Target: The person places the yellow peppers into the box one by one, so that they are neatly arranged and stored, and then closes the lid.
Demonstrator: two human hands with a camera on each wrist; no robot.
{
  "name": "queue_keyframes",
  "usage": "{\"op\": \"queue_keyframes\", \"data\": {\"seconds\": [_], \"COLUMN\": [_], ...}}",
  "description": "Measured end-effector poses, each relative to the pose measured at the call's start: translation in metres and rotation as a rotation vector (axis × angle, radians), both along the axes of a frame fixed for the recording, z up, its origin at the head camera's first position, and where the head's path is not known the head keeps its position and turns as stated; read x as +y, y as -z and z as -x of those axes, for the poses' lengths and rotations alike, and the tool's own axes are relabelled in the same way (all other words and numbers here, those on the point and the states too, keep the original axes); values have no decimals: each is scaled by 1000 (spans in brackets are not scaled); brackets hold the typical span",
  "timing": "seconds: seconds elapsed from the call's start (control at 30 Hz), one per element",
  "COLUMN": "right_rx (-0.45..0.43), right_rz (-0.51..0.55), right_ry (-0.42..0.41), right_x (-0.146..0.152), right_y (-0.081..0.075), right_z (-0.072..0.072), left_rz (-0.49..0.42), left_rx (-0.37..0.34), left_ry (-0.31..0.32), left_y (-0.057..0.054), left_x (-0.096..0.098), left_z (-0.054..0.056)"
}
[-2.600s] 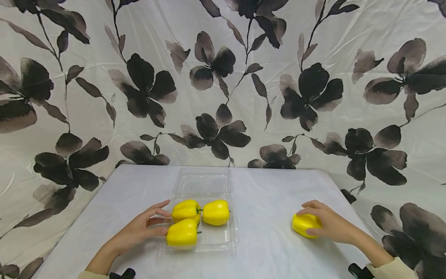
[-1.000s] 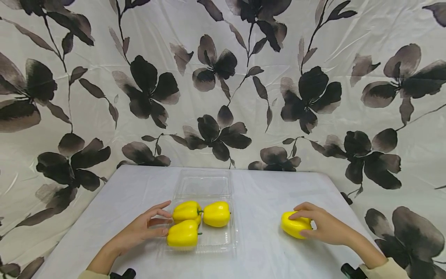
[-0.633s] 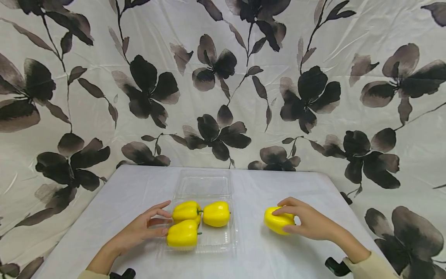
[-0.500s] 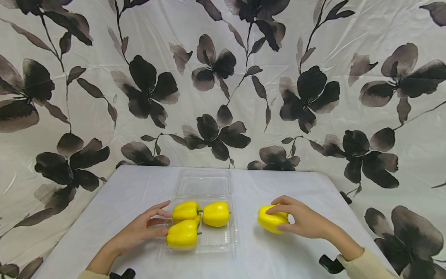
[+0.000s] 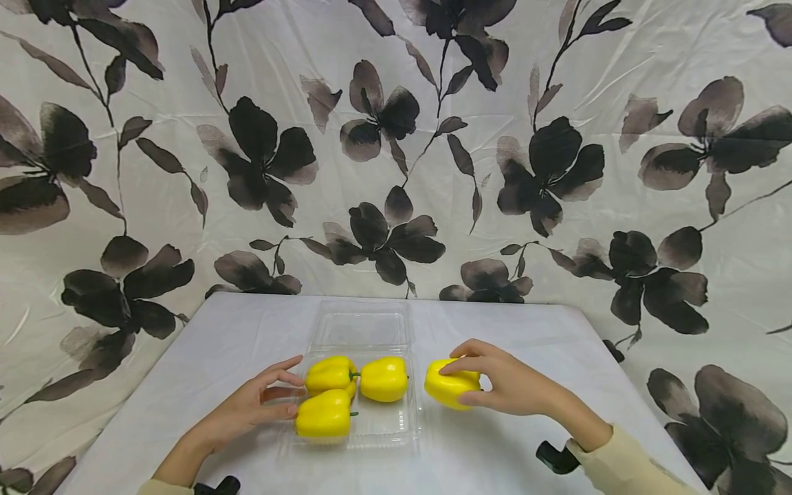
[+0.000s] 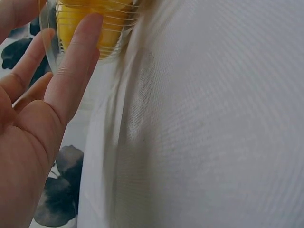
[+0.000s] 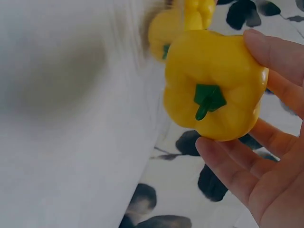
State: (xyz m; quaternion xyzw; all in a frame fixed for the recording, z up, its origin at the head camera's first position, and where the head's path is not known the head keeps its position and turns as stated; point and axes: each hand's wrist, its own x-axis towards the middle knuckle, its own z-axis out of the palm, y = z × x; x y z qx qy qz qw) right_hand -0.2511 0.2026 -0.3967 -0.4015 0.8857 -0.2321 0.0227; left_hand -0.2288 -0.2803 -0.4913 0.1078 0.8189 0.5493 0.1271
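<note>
My right hand (image 5: 513, 385) grips a yellow bell pepper (image 5: 442, 388) just right of the clear plastic container. In the right wrist view, fingertips and thumb pinch the sides of this pepper (image 7: 213, 71), its green stem facing the camera. The container (image 5: 380, 426) lies with its lid folded back. Inside are three more yellow bell peppers: one at back left (image 5: 330, 375), one at back right (image 5: 383, 379), one at front left (image 5: 323, 414). My left hand (image 5: 247, 407) rests at the container's left side, fingers extended and spread; its thumb (image 6: 78, 57) lies along the ribbed clear wall.
The raised clear lid (image 5: 359, 328) extends behind the container on the white-covered table (image 5: 495, 454). A floral cloth (image 5: 458, 206) hangs behind the table. Black wrist devices (image 5: 557, 457) sit on both forearms near the sleeves.
My right hand has carried the held pepper leftward across the table, from the far right to close beside the container. The left hand and the three peppers inside keep their places.
</note>
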Motion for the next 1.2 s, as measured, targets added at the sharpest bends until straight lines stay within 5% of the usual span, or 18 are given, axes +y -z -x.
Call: {"op": "queue_keyframes", "data": {"seconds": [0.53,1.2], "right_rx": [19,-25], "right_rz": [-25,-116], "right_ry": [-87,-142], "right_x": [-44,-89], "right_y": [-14,-8], "right_z": [-2,-1], "left_rz": [-23,-5], "left_rx": [2,-4], "left_ry": [23,5], "left_y": [0,0], "left_x": [-2,-1], "left_z": [-2,1]}}
